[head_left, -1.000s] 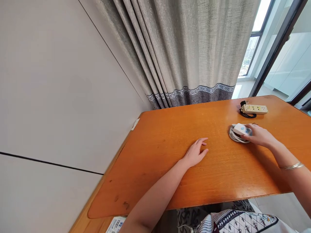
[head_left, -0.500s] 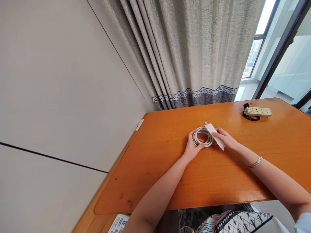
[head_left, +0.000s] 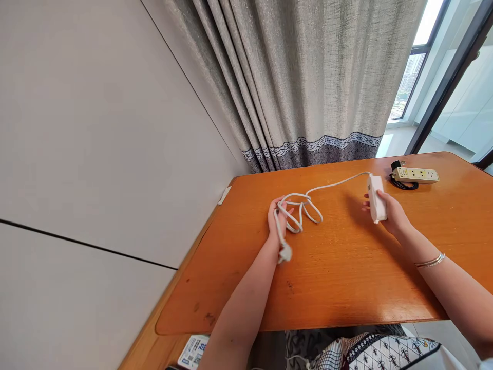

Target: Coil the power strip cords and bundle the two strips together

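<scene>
A white power strip [head_left: 376, 199] is held up off the table in my right hand [head_left: 393, 213], thumb on the near face and fingers behind. From its top end a white cable [head_left: 335, 184] runs left to my left hand [head_left: 278, 216]. Loose, spread loops hang around the fingers of that hand, which partly hide behind them. The cable's plug [head_left: 285, 253] dangles over my left wrist, slightly blurred.
On the orange wooden table [head_left: 327, 288], at the back right, lies a cream power strip [head_left: 418, 175] with a black cord. A white wall [head_left: 96, 128] borders the left side, and a grey curtain [head_left: 308, 77] hangs behind.
My hands have moved apart, the right one carrying the white power strip rightward. The neat coil has opened into loose loops, and the plug now hangs over my left wrist.
</scene>
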